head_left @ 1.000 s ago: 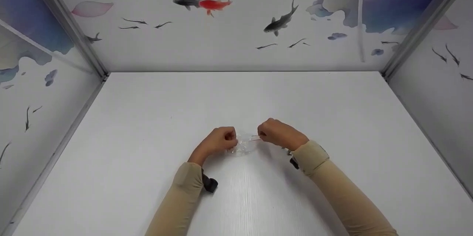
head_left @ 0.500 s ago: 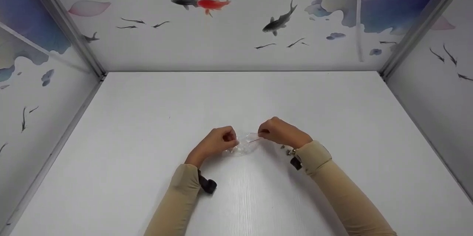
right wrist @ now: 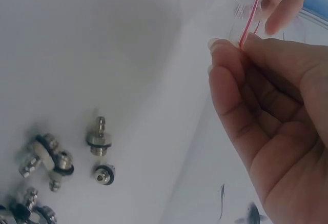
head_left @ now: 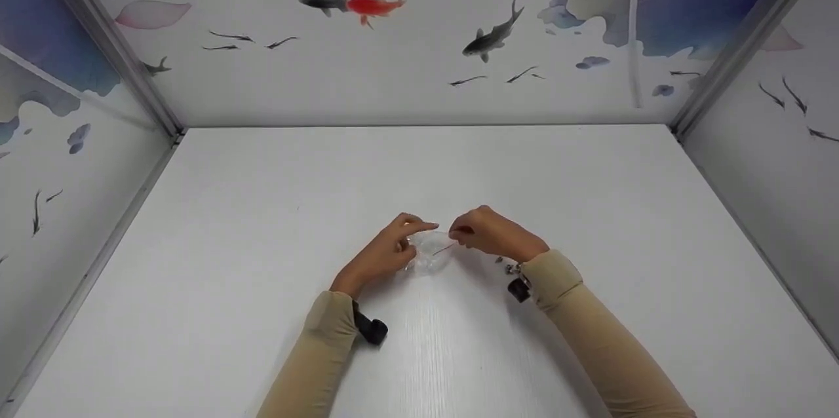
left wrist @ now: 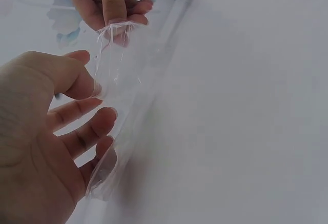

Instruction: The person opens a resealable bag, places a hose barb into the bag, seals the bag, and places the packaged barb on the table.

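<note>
At your far left stood a printed wall panel, its blue wash meeting white ground, and in from it your left sleeve reached up the white table with a small black camera at the wrist. Your left hand pinched the near edge of a clear plastic bag, thumb and a bent finger meeting there, while the index finger stretched out toward your other hand and the remaining fingers lay loosely bent. The bag was between your two hands, around the middle of the view, thin and wrinkled; whether its lower end touched the table you could not tell. A red strip ran along its mouth, slanting up to your right hand, which gripped that end between thumb and fingertips, the other fingers curled in. Just beside your right wrist, small metal fittings with dark rings lay on the table, some bunched together, two a little apart. Beyond them came a second black camera and your right sleeve, then the right wall panel.
</note>
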`<move>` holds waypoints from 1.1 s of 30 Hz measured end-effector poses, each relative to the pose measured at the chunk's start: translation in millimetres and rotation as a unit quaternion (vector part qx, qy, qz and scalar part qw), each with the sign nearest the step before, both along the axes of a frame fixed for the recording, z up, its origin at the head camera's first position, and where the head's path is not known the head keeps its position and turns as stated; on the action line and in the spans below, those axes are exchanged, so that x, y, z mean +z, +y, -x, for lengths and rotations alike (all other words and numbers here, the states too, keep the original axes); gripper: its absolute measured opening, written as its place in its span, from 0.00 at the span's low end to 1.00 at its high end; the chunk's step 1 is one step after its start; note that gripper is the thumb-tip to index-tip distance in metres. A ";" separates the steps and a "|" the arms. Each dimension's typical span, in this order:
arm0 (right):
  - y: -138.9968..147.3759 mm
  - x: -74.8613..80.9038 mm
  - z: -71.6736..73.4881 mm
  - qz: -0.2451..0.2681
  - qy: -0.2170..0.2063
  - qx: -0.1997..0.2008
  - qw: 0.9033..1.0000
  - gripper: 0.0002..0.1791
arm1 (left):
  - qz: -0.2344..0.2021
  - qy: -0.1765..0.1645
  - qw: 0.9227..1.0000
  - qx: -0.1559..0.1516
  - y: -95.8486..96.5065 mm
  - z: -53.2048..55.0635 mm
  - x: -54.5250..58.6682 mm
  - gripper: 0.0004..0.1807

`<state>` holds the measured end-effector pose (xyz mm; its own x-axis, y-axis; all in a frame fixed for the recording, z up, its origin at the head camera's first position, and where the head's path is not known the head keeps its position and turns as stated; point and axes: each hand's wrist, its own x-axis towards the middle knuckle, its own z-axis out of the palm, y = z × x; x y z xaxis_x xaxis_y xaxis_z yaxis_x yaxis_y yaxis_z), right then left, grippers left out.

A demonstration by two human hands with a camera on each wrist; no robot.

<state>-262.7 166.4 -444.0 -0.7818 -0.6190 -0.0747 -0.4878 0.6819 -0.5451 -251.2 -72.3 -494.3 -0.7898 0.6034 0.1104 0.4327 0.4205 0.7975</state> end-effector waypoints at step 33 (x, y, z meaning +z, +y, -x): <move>10.9 -6.2 1.9 0.029 0.012 0.022 0.999 0.11 | -0.033 -0.043 0.995 0.080 13.1 -6.9 -17.9 0.35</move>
